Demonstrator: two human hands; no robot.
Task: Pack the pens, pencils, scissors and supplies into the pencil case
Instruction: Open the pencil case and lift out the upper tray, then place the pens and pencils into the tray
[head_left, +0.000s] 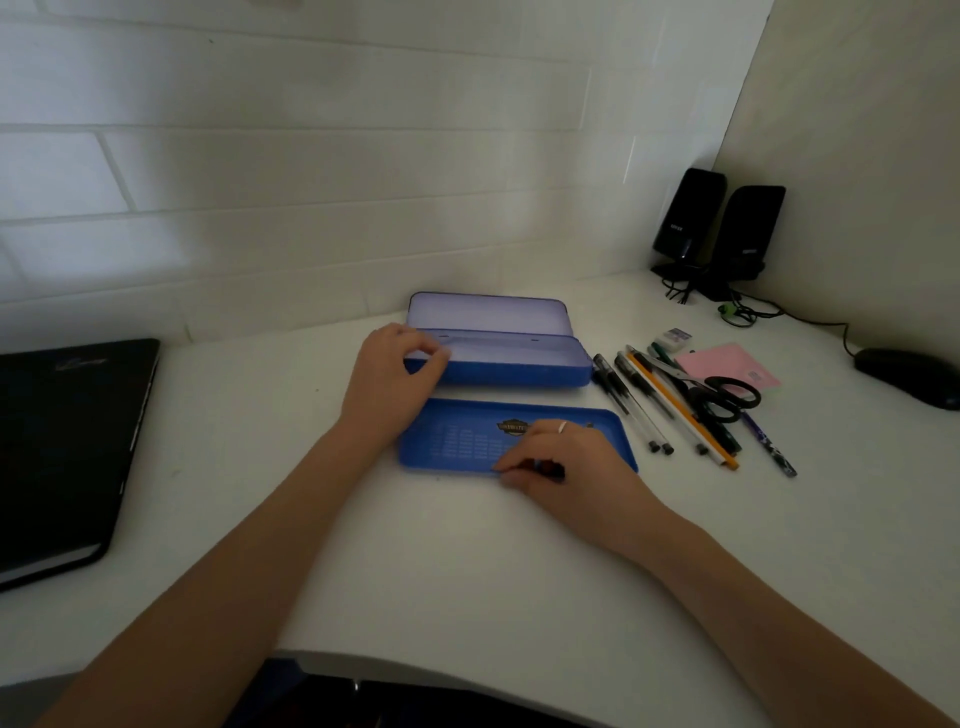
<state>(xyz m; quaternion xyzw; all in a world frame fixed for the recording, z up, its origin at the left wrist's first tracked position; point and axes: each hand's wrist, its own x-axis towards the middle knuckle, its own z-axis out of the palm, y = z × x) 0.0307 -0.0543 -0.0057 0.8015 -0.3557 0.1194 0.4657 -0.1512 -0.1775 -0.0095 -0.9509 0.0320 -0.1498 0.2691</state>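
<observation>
Right hand (558, 457) pinches the near long edge of the loose blue tray (467, 441), fingertips curled tight on the rim; ring on one finger. Tray lies flat on the white desk (467, 571), long axis left-right, printed logo face up. Hand covers its right-centre part.

Left hand (395, 364) is further back, fingers closed narrow on the left end of the pencil case (514, 366), thumb and fingertips on the front wall near the corner. Case sits just behind the tray, parallel to it, long axis also left-right. Lid (488, 312) is hinged open toward the wall, pale inside facing up. Case interior looks empty as far as visible.

Supplies lie right of both, apart from either hand: two black-capped clear pens (631, 410) nearest the case, then more pens and a yellow pencil (680, 410), all pointing roughly near-far, slanting rightward toward the near end. Black-handled scissors (727, 397) lie over the pens, handles to the right. A patterned purple pen (769, 447) is outermost. Pink sticky notes (727, 364) under the scissors' far side, small eraser (672, 338) behind them.

Nothing between supplies and case.

Periphery: closed black laptop (67, 447) at left, black mouse (909, 376) far right, two black speakers (722, 228) in the corner with cables.
</observation>
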